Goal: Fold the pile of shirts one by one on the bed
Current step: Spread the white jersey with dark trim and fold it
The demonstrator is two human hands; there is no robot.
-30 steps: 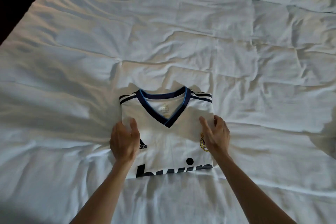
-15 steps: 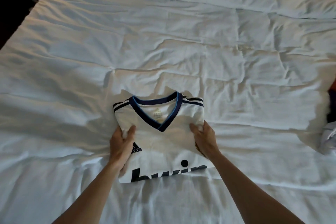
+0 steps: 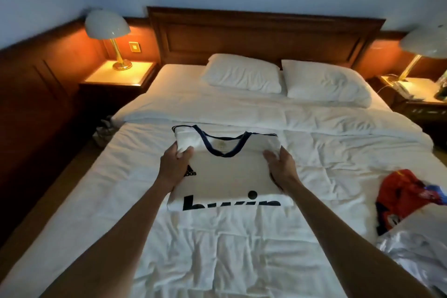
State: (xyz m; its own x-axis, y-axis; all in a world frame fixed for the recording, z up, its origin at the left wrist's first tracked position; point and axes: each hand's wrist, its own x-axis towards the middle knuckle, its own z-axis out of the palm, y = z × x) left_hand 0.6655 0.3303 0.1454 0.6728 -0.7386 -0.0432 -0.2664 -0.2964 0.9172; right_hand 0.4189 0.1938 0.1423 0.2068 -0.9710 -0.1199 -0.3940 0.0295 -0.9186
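The folded white football jersey (image 3: pixel 227 174) sits at the middle of the bed (image 3: pixel 242 249), held up off the duvet between both hands with its navy V-neck collar pointing toward the headboard (image 3: pixel 261 36). Black lettering runs along its near folded edge, and a small black three-stripe logo shows by the left thumb.

The left hand (image 3: pixel 174 167) grips the jersey's left side, thumb on top and fingers curled under the fold. The right hand (image 3: pixel 281 166) grips the right side the same way, thumb over the fabric, fingers tucked beneath. Both forearms are extended out over the duvet.

On the right side of the bed, well apart from the jersey, lies the pile: a crumpled red shirt (image 3: pixel 404 193) with a bit of blue fabric at its edge, and nearer the foot a white shiny shirt (image 3: pixel 416 249) lying unfolded (how many garments lie under these cannot be told).

Two white pillows (image 3: pixel 244 72) rest side by side against the headboard. A lit lamp (image 3: pixel 107 26) with a pale dome shade and brass stem stands on the left nightstand (image 3: pixel 116 75); a matching lamp (image 3: pixel 425 41) stands on the right nightstand (image 3: pixel 416 94), beside some small items too dim to identify. On the floor by the left side of the bed lies a pale object (image 3: pixel 104 133), indistinct.
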